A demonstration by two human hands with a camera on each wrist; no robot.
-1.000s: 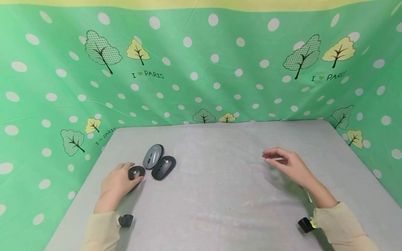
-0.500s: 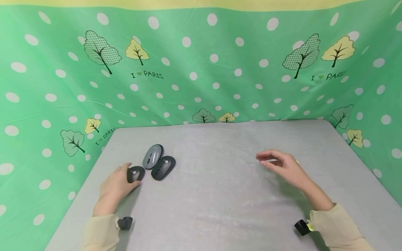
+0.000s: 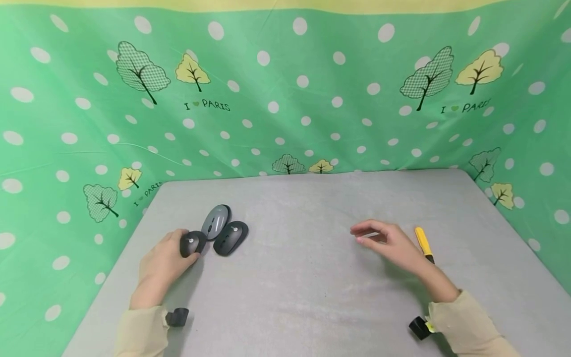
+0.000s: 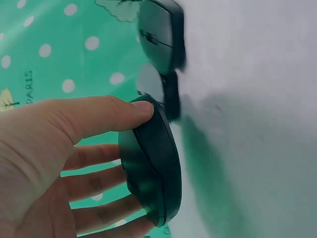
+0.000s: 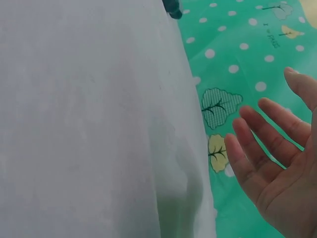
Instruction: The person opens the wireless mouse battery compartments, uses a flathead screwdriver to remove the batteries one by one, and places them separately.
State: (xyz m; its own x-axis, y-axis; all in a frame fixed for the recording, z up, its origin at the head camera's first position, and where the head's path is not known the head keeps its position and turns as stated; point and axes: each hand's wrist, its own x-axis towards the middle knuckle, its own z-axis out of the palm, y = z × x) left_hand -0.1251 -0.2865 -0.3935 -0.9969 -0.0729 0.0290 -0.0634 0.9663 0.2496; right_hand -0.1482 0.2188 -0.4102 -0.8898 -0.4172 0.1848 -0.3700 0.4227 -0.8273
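Note:
My left hand (image 3: 162, 267) grips a black computer mouse (image 3: 192, 244), thumb on its near side and fingers along the far side. In the left wrist view the held mouse (image 4: 156, 163) is seen edge-on, with the thumb at its upper end. Just beyond it lie a grey mouse (image 3: 216, 221) and a second black mouse (image 3: 230, 238), close together on the grey cloth. Over the right half of the table hovers my right hand (image 3: 397, 245), fingers loosely bent and nothing between them. The right wrist view shows that hand's fingers (image 5: 270, 141) spread and relaxed.
Behind the right wrist lies a yellow marker (image 3: 423, 241) with a dark end, partly covered by the forearm. A grey cloth (image 3: 303, 287) covers the table, and a green dotted curtain (image 3: 285, 89) borders it at the back and sides.
My right hand has moved left and slightly nearer, and the yellow marker behind it has come into view. The left hand keeps hold of the black mouse, which has shifted slightly toward the grey one.

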